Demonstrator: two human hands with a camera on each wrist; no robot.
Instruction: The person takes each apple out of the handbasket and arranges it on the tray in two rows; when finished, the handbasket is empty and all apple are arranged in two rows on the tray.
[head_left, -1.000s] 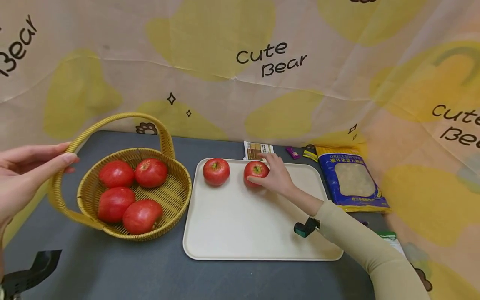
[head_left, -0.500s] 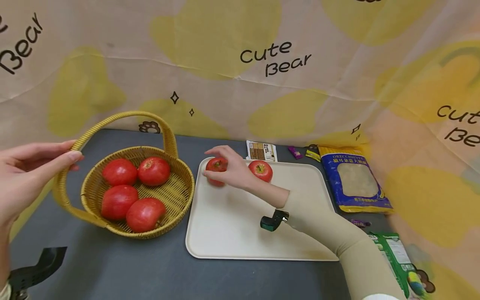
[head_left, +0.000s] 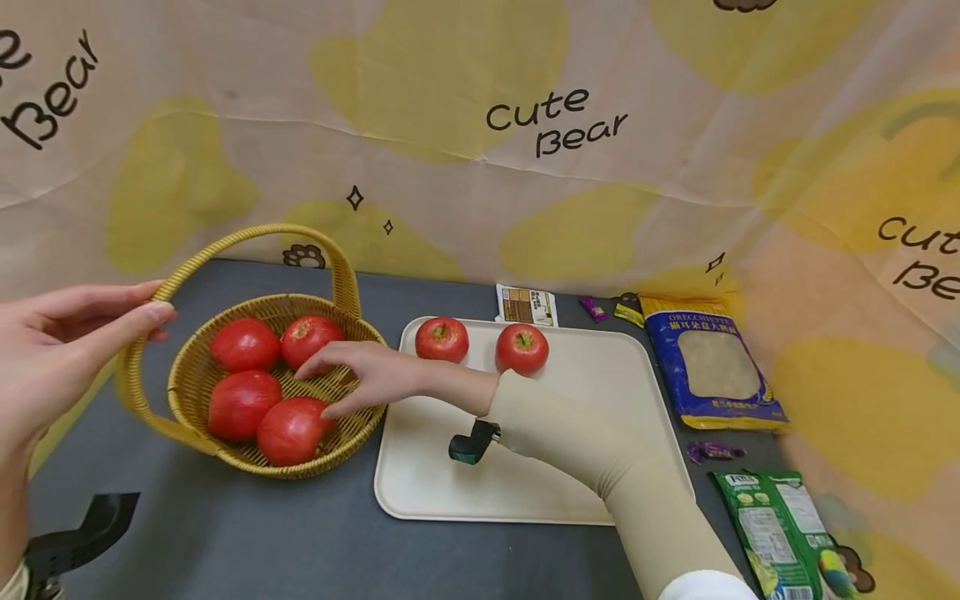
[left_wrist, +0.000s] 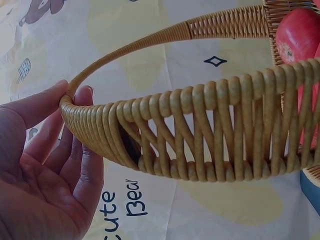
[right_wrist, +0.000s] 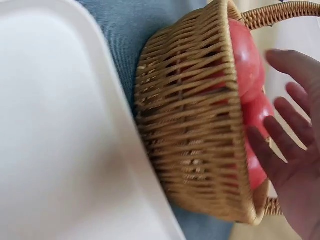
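Note:
My left hand [head_left: 78, 350] pinches the arched handle [left_wrist: 92, 120] of a yellow woven basket [head_left: 352, 454] between thumb and fingers. Several red apples [head_left: 245, 406] lie inside the basket. Over the basket's right side reaches my right hand [head_left: 367, 375], thumb and fingers spread apart and nothing between them. Its fingertips overlap the front and back apples in the head view. In the right wrist view, the spread fingers stand at the basket's rim beside the red fruit. Two more apples, a left one [head_left: 442, 339] and a right one [head_left: 522, 349], sit on a white tray [head_left: 435, 475].
Right of the tray lie a blue-and-yellow pasta bag [head_left: 716, 367], a purple wrapped candy [head_left: 715, 452] and a green snack bag [head_left: 783, 533]. Behind it are a white-and-brown packet [head_left: 527, 306] and small purple [head_left: 592, 308] and yellow [head_left: 628, 313] wrappers. A printed cloth hangs behind.
My right hand has moved left from the tray's right apple, past its left apple, to above the basket. Both tray apples stay there, and my left hand keeps its grip on the handle.

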